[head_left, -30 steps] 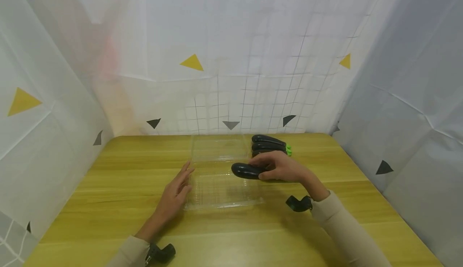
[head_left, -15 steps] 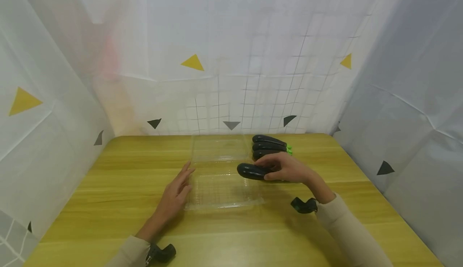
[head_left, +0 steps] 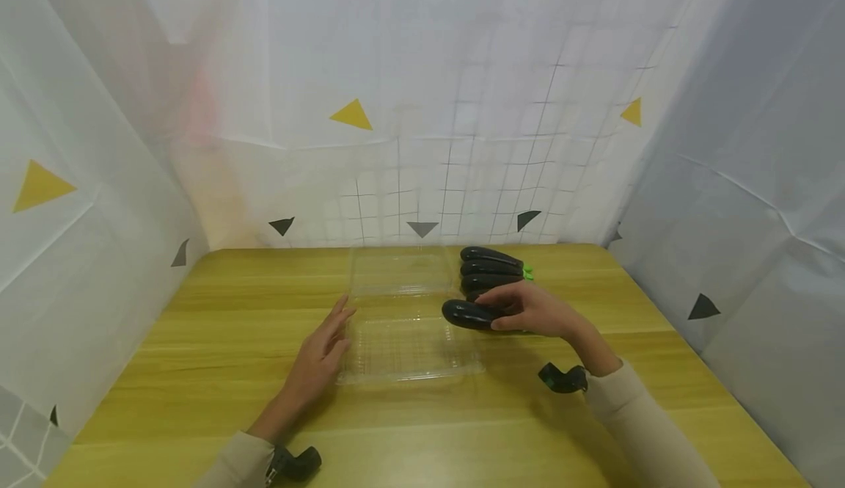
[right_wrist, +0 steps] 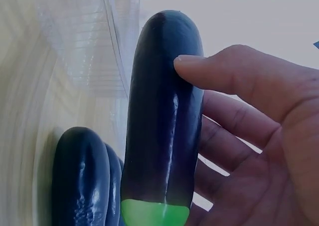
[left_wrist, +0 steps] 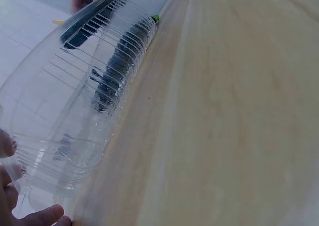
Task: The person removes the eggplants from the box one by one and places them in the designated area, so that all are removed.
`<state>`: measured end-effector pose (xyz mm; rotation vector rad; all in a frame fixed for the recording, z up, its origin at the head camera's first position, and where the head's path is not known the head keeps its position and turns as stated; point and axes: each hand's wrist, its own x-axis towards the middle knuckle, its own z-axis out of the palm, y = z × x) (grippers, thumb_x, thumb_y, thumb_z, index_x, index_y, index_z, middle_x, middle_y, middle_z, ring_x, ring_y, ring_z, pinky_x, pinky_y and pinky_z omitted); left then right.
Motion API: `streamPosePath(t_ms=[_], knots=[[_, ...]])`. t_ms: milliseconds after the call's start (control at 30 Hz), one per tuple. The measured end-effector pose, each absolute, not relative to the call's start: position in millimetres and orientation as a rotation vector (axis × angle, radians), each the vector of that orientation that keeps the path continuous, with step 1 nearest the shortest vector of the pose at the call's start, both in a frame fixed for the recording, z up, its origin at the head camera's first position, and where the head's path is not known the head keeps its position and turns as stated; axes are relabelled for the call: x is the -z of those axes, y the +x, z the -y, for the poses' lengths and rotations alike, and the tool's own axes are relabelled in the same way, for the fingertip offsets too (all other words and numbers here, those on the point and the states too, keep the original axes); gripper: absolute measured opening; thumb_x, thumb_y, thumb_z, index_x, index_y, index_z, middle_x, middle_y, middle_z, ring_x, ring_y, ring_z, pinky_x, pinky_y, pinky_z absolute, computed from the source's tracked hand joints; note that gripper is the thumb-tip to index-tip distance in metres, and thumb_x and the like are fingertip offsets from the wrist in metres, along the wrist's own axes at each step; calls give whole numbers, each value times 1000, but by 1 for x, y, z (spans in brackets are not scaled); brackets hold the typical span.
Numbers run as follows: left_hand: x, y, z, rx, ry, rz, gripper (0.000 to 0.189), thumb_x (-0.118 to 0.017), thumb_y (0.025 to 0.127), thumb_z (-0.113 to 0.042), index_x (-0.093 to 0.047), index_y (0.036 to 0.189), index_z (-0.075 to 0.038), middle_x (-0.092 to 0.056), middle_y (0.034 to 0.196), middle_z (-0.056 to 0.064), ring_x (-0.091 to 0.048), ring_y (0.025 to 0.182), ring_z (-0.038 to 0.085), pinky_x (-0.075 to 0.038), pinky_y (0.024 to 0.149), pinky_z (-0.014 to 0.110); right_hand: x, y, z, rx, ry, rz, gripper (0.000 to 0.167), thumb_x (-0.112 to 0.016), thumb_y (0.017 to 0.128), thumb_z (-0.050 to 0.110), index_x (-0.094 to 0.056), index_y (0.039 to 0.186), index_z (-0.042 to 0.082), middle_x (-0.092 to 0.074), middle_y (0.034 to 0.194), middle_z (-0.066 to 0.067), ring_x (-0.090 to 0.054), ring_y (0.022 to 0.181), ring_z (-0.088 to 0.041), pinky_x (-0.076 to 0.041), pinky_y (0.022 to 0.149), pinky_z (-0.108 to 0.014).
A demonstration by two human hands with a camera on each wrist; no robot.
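Observation:
My right hand point(head_left: 544, 315) pinches a glossy dark eggplant point(head_left: 464, 314) between thumb and fingers, above the right side of a clear plastic clamshell box point(head_left: 412, 378). In the right wrist view the held eggplant point(right_wrist: 162, 106) shows its bright green stem end point(right_wrist: 154, 213) toward the bottom. The box lies with its lid point(head_left: 399, 268) laid back behind it. At the box's left edge, my left hand point(head_left: 317, 363) rests with its fingers extended. Several more eggplants point(head_left: 491, 267) lie side by side on the table, right of the lid; my right hand partly hides the nearest.
A wood-grain table point(head_left: 218, 341) spans the work area, with white sheeting point(head_left: 297, 70) around its back and sides. Each wrist carries a black camera mount; the right mount point(head_left: 561, 378) hangs just above the tabletop.
The right hand has shifted a little to the right with the eggplant in it. More of the eggplants lying behind it now shows. The left hand and the box stay in place.

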<state>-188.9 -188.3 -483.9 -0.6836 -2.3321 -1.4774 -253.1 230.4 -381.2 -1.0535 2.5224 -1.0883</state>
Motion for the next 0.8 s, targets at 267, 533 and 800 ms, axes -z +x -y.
streamPosePath(t_ms=[267, 533, 800], knots=[[485, -189, 188, 1485, -682, 2330, 55, -54, 101, 7, -47, 155, -2, -25, 169, 0, -45, 141, 36, -43, 106, 54, 385, -251, -242, 1113, -1058, -2531, 42, -80, 93, 17, -71, 133, 7, -69, 130, -7, -66, 112, -24, -55, 90, -44], [486, -190, 189, 1516, -689, 2322, 55, -53, 103, 6, -47, 156, -9, -24, 169, 1, -44, 142, 34, -42, 107, 54, 393, -253, -254, 1131, -1046, -2519, 41, -79, 94, 17, -71, 132, 5, -69, 129, -9, -66, 109, -22, -55, 88, -40], [485, -190, 189, 1518, -685, 2319, 55, -54, 102, 7, -46, 156, -6, -25, 168, 9, -45, 140, 38, -43, 106, 55, 398, -254, -264, 1148, -1048, -2531, 41, -80, 94, 16, -71, 132, 3, -69, 130, -11, -65, 117, -30, -55, 94, -44]])
